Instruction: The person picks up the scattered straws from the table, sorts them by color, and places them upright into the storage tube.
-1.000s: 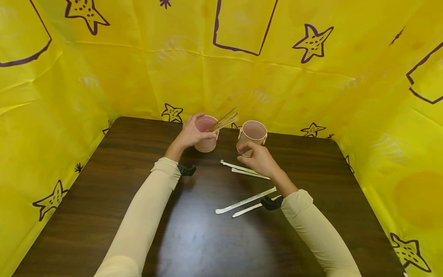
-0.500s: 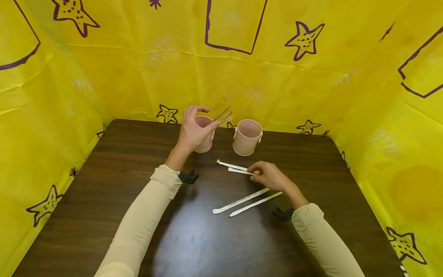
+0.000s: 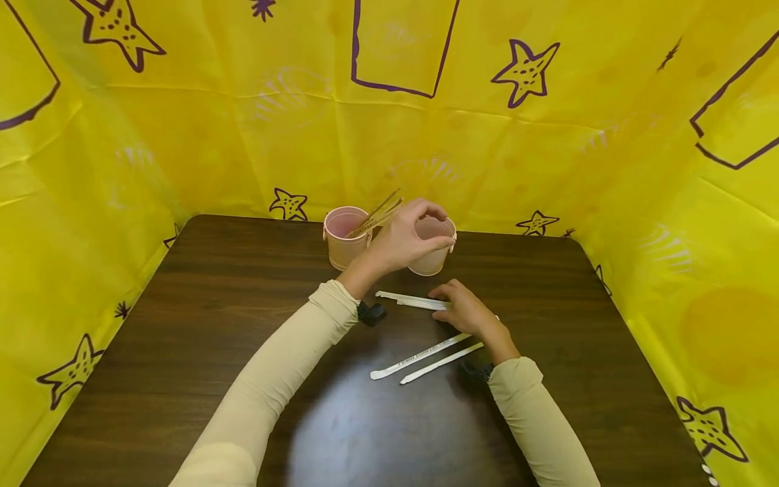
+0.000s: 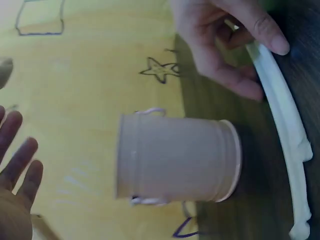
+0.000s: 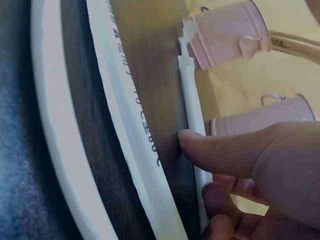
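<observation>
Fingers spread, my left hand (image 3: pixel 406 237) hovers in front of the right pink bucket (image 3: pixel 429 262), seen whole in the left wrist view (image 4: pixel 175 159); whether it touches the rim I cannot tell. My right hand (image 3: pixel 471 314) has thumb and fingers around the right ends of two white paper-wrapped straws (image 3: pixel 416 302), which lie side by side on the table. In the right wrist view my right hand (image 5: pixel 270 170) pinches this pair (image 5: pixel 192 102). The left pink bucket (image 3: pixel 345 250) stands upright, holding brown-wrapped sticks (image 3: pixel 377 218).
Two more white wrapped straws (image 3: pixel 420 356) (image 3: pixel 441 363) lie slanted on the dark table (image 3: pixel 182 352), nearer the front. A yellow cloth with drawn starfish (image 3: pixel 243 155) hangs behind the table and along both sides.
My left hand has moved right, from the left bucket to the right one. My right hand has come down from the right bucket to the far pair of straws, which now lie closer together.
</observation>
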Tool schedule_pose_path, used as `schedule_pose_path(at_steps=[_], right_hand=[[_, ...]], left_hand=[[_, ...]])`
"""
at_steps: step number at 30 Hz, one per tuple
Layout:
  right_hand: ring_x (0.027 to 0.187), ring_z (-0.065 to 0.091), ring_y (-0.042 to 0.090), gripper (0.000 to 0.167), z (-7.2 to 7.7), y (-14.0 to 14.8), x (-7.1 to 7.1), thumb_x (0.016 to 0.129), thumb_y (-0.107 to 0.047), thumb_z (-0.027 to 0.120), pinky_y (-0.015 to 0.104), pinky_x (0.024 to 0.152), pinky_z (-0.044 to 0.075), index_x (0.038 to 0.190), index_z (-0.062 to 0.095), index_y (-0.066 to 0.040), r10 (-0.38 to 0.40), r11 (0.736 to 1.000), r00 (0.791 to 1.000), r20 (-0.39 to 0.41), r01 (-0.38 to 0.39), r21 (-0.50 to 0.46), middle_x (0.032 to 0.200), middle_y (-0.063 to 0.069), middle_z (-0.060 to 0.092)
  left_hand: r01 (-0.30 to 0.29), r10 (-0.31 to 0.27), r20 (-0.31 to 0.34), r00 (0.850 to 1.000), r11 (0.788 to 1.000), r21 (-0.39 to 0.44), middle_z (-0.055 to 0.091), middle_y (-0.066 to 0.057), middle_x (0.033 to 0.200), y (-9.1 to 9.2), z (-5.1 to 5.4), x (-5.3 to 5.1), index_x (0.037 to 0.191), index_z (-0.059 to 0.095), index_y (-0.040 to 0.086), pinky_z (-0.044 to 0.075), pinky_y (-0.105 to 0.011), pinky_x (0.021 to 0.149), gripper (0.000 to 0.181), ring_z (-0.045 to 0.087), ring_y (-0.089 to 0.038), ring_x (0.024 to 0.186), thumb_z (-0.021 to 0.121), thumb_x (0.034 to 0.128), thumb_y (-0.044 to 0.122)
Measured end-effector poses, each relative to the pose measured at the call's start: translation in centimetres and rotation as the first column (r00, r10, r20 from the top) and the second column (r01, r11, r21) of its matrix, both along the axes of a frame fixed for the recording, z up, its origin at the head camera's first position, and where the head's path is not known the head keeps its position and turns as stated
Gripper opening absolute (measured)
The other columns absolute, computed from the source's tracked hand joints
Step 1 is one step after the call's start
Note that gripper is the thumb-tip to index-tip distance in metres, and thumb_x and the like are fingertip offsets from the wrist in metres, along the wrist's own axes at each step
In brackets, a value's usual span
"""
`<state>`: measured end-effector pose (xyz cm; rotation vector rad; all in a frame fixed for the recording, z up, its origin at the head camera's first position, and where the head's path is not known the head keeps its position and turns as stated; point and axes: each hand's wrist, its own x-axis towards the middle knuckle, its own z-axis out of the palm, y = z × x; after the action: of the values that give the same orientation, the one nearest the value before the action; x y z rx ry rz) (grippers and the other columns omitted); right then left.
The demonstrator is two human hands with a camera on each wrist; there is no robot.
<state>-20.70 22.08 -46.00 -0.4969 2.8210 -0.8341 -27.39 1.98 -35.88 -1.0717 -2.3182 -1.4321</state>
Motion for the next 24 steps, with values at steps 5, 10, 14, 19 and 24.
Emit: schedule_pose_path(at_steps=[5, 10, 14, 19, 24], right_hand=[[0.104, 0.062, 0.03, 0.037, 0.1, -0.1, -0.6, 0.087, -0.011, 0.08, 0.048, 0.094, 0.051, 0.123, 0.069, -0.005, -0.004, 1.0, 1.0, 0.014, 0.004, 0.028, 0.113, 0.014, 0.059], [0.103, 0.062, 0.029, 0.036, 0.1, -0.1, -0.7, 0.087, -0.011, 0.081, 0.047, 0.093, 0.052, 0.121, 0.069, -0.007, -0.01, 0.999, 1.0, 0.02, 0.01, 0.036, 0.112, 0.013, 0.059], [0.1, 0.062, 0.027, 0.033, 0.0, -0.3, -0.6, 0.086, -0.012, 0.081, 0.046, 0.091, 0.052, 0.117, 0.07, -0.008, -0.021, 0.999, 1.0, 0.014, 0.02, 0.042, 0.11, 0.011, 0.06], [0.095, 0.061, 0.024, 0.033, 0.2, -0.9, -0.4, 0.087, -0.018, 0.082, 0.044, 0.084, 0.052, 0.117, 0.07, -0.011, -0.036, 0.993, 0.999, 0.008, 0.034, 0.11, 0.107, 0.007, 0.061], [0.091, 0.06, 0.021, 0.029, 0.4, -1.3, -0.4, 0.087, -0.021, 0.082, 0.042, 0.077, 0.051, 0.113, 0.071, -0.014, -0.048, 0.988, 0.999, -0.006, 0.049, 0.15, 0.103, 0.003, 0.061]], left_hand=[[-0.029, 0.047, 0.113, 0.992, 0.988, -0.154, 0.057, -0.002, 0.137, 1.4, -1.2, -2.0, 0.133, 0.057, 0.013, 0.044, -0.046, 0.114, 0.059, 0.053, -0.028, 0.134, 0.082, 0.0868, 0.039], [-0.098, 0.154, 0.239, 0.959, 0.968, -0.231, 0.043, -0.004, 0.153, 2.3, -2.6, -4.3, 0.148, 0.045, 0.021, 0.04, -0.05, 0.118, 0.083, 0.039, -0.03, 0.145, 0.085, 0.0809, 0.048], [-0.113, 0.183, 0.366, 0.913, 0.972, -0.204, 0.033, -0.009, 0.161, 2.7, -4.0, -5.8, 0.157, 0.034, 0.019, 0.039, -0.054, 0.118, 0.1, 0.033, -0.035, 0.148, 0.086, 0.0776, 0.052], [-0.07, 0.147, 0.458, 0.877, 0.981, -0.18, 0.028, -0.012, 0.166, 3.0, -5.3, -6.5, 0.161, 0.027, 0.014, 0.037, -0.054, 0.119, 0.109, 0.034, -0.036, 0.149, 0.086, 0.077, 0.05], [-0.068, 0.125, 0.514, 0.848, 0.989, -0.129, 0.036, -0.014, 0.161, 3.1, -5.9, -6.7, 0.16, 0.03, 0.016, 0.041, -0.053, 0.116, 0.106, 0.044, -0.034, 0.142, 0.088, 0.0764, 0.047]])
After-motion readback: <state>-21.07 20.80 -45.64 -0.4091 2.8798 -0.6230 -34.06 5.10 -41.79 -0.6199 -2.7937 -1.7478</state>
